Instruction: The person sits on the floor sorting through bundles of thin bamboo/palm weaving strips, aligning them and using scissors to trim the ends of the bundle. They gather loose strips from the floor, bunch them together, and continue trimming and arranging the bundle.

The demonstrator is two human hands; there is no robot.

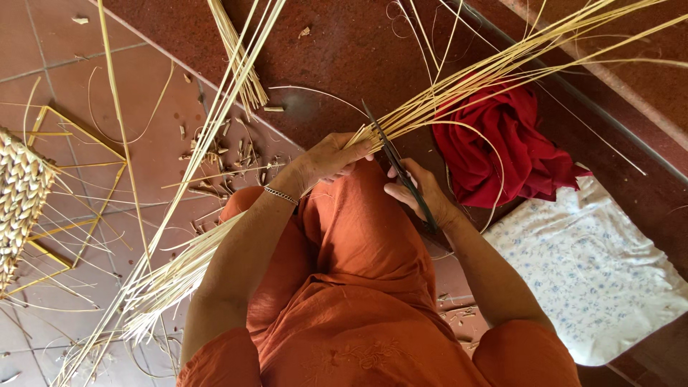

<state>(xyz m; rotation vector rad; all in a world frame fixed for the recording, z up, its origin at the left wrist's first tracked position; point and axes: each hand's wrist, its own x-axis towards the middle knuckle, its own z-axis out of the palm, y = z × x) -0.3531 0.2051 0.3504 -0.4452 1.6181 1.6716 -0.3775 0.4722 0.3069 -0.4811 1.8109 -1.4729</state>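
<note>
1. Two bare hands work over a lap clothed in orange. The left hand (331,159) is closed around a bundle of pale cane strips (459,82), gripping them where they gather at the knees. From there the strips fan out up and to the right across the floor.
2. One dark-bladed knife (398,166) sits in the right hand (419,192). The fingers wrap the handle, and the thin blade points up toward the spot where the left hand pinches the strips.
3. One thin silver bracelet (281,195) circles the left wrist.
4. One red cloth (505,147) lies crumpled on the dark red floor, just right of the hands and under the spreading strips.
5. One white cushion (595,269) with a small blue flower print lies beside the person's right arm, touching the red cloth's lower edge.
6. One woven panel (21,197) of pale braid shows at the left edge. It is mounted on a yellow wire frame (79,179), with loose ends sticking out.
7. Many more long strips run slantwise across the tiles on the left. Short offcuts (222,154) are scattered near them, too many to count.
</note>
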